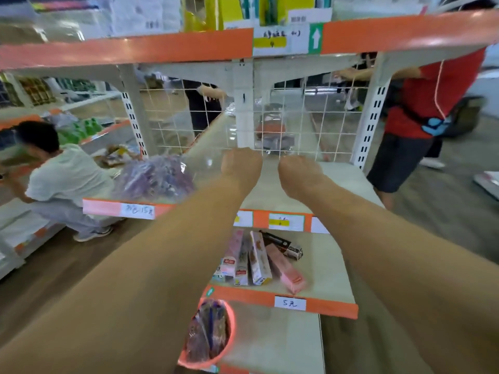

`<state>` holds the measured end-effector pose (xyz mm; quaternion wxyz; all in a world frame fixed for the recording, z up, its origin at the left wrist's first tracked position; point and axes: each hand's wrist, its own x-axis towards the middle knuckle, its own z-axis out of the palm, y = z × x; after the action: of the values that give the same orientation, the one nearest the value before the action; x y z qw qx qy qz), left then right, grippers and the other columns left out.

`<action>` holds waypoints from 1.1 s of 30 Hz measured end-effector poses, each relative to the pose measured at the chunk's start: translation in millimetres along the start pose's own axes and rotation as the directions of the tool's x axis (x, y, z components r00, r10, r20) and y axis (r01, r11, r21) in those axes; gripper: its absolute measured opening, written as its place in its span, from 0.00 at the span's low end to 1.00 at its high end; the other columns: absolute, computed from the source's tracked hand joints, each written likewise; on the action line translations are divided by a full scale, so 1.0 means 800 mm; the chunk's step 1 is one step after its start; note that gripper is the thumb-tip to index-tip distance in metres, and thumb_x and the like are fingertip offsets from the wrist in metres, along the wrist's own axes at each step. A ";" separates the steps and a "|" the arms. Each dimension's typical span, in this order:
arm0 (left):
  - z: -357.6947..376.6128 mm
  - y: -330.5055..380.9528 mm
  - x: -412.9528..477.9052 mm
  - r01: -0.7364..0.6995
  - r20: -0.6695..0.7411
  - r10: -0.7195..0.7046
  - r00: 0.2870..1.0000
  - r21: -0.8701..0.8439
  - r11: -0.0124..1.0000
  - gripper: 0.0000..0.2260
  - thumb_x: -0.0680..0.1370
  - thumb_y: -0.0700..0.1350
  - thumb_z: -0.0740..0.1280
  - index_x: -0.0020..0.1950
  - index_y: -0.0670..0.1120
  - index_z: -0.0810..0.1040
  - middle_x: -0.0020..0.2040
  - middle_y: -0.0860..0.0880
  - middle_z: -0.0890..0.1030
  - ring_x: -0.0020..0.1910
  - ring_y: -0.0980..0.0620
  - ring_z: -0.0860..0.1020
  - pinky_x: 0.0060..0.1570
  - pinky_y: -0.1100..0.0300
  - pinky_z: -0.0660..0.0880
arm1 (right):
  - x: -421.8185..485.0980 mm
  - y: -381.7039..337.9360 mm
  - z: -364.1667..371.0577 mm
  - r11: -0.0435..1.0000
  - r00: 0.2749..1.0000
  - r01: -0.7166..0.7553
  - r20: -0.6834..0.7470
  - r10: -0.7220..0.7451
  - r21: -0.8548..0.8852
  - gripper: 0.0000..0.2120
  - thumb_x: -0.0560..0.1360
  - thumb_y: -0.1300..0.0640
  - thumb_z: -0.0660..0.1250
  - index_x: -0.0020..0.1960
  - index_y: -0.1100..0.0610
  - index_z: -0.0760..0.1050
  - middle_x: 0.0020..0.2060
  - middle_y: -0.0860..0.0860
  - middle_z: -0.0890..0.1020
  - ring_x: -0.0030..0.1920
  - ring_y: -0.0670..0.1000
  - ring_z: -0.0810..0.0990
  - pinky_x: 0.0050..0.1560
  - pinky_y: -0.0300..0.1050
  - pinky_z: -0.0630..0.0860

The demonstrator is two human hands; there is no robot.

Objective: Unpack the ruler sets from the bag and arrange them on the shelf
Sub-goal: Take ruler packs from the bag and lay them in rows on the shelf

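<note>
Clear plastic bag point(272, 117) sits on the cream middle shelf point(343, 184), with the left hand point(241, 164) and right hand point(299, 172) both curled tight on its near edge, so opening it seems the step now, and next comes pulling it apart to reach the blurry orange packs point(271, 130) inside.

A shop, by the look a stationery or small-goods store. White metal shelving point(371, 117) with slotted uprights rises around the left hand point(241, 164) and right hand point(298, 171), each shelf fronted by an orange strip point(135, 49). Handwritten price tags point(290, 303) sit on the strips below the hands, one reading "5元". A white wire grid panel point(167, 122) backs the shelf just beyond them. Pink boxed goods point(283, 268) lie on the shelf below. Left of the hands a crouching person point(67, 176) faces another row of stocked shelves point(108, 128)
</note>
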<state>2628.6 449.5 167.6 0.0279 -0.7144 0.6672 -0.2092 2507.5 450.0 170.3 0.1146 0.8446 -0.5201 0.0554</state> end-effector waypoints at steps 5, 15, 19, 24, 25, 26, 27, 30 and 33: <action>0.010 0.025 0.036 -0.041 0.016 0.042 0.999 -0.063 0.997 0.13 0.77 0.33 0.59 0.61 0.39 0.75 0.59 0.40 0.77 0.60 0.40 0.76 0.55 0.51 0.73 | 0.015 0.029 0.011 0.997 0.997 -0.070 0.040 0.071 -0.028 0.15 0.77 0.68 0.56 0.62 0.63 0.73 0.60 0.59 0.77 0.62 0.60 0.74 0.60 0.48 0.69; 0.024 0.073 0.102 0.050 0.165 0.004 0.986 -0.324 0.945 0.14 0.77 0.35 0.59 0.62 0.42 0.74 0.59 0.44 0.77 0.59 0.45 0.76 0.55 0.55 0.71 | 0.058 0.097 0.050 0.991 0.991 -0.133 0.030 0.133 -0.004 0.14 0.77 0.66 0.55 0.61 0.61 0.71 0.56 0.57 0.78 0.58 0.59 0.76 0.54 0.48 0.70; 0.031 0.081 0.125 0.117 0.225 0.006 0.974 -0.530 0.840 0.12 0.78 0.37 0.56 0.58 0.41 0.76 0.58 0.43 0.78 0.57 0.44 0.76 0.49 0.56 0.72 | 0.078 0.124 0.059 0.980 0.984 -0.162 0.098 0.151 0.113 0.19 0.77 0.66 0.53 0.67 0.58 0.68 0.60 0.57 0.76 0.60 0.60 0.75 0.52 0.48 0.69; 0.031 0.085 0.140 0.208 0.290 0.037 0.956 -0.764 0.611 0.16 0.77 0.41 0.57 0.60 0.42 0.78 0.56 0.41 0.80 0.53 0.42 0.79 0.46 0.56 0.75 | 0.096 0.152 0.068 0.928 0.975 -0.213 0.123 0.183 0.306 0.17 0.79 0.63 0.52 0.64 0.55 0.71 0.59 0.56 0.76 0.58 0.59 0.76 0.50 0.46 0.72; 0.028 0.087 0.142 0.224 0.295 0.032 0.955 -0.787 0.575 0.14 0.78 0.41 0.57 0.59 0.40 0.77 0.55 0.39 0.80 0.52 0.40 0.79 0.46 0.54 0.76 | 0.099 0.158 0.069 0.898 0.972 -0.230 0.127 0.196 0.376 0.16 0.79 0.62 0.52 0.62 0.55 0.73 0.58 0.56 0.78 0.56 0.59 0.77 0.52 0.49 0.75; 0.026 0.088 0.144 0.239 0.302 0.029 0.953 -0.805 0.544 0.14 0.79 0.42 0.57 0.59 0.38 0.77 0.55 0.37 0.80 0.53 0.39 0.79 0.48 0.52 0.76 | 0.103 0.163 0.069 0.860 0.969 -0.244 0.133 0.206 0.449 0.15 0.80 0.60 0.52 0.59 0.55 0.74 0.55 0.56 0.79 0.53 0.59 0.79 0.52 0.52 0.77; 0.025 0.088 0.147 0.257 0.315 0.027 0.949 -0.820 0.512 0.15 0.80 0.43 0.56 0.59 0.36 0.76 0.56 0.37 0.79 0.53 0.39 0.78 0.50 0.51 0.75 | 0.105 0.167 0.069 0.813 0.967 -0.256 0.145 0.211 0.523 0.14 0.80 0.59 0.52 0.57 0.56 0.75 0.52 0.57 0.80 0.50 0.59 0.81 0.50 0.55 0.79; 0.023 0.087 0.157 0.326 0.372 0.043 0.927 -0.858 0.396 0.14 0.81 0.39 0.55 0.61 0.35 0.74 0.58 0.38 0.79 0.47 0.43 0.76 0.50 0.48 0.76 | 0.111 0.173 0.072 0.643 0.951 -0.307 0.195 0.241 0.702 0.14 0.79 0.59 0.52 0.55 0.62 0.75 0.44 0.57 0.82 0.39 0.55 0.84 0.40 0.52 0.81; 0.024 0.085 0.168 0.360 0.389 0.035 0.921 -0.879 0.314 0.12 0.80 0.35 0.53 0.53 0.37 0.75 0.46 0.41 0.81 0.39 0.47 0.76 0.40 0.56 0.75 | 0.116 0.176 0.074 0.562 0.942 -0.323 0.199 0.271 0.761 0.14 0.79 0.59 0.54 0.55 0.65 0.74 0.40 0.57 0.81 0.32 0.52 0.82 0.31 0.44 0.73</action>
<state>2574.4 307.8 163.4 -0.2972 -0.6864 0.5712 0.3381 2422.9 293.7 151.7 -0.2923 0.7102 -0.5807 0.2702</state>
